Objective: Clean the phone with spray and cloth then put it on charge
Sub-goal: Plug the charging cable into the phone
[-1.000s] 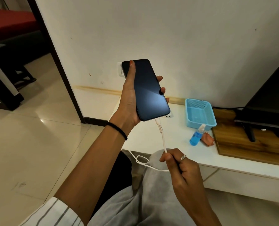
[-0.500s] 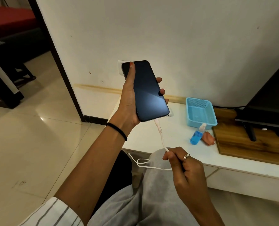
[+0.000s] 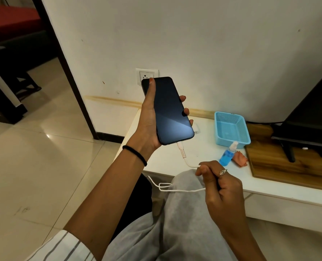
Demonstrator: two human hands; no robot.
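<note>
phone: held upright in my left hand, the phone clear of the tabletop, thumb along its left edge, fingertips curled round the right.
cable: white charging cable seated in the phone's bottom port; my right hand pinches it lower down.
change: over the last second my right grip has slid further right along the cable, and the phone sits lower.
meaning: the phone end is done, i judge; the screen is dark, so the cable's far end probably needs the wall socket.
cleaning kit: spray bottle and orange cloth lie on the tabletop beside the blue basket.
room: bare tabletop below the phone, its near edge just beyond my knee; slack cable loops over my lap.
</note>
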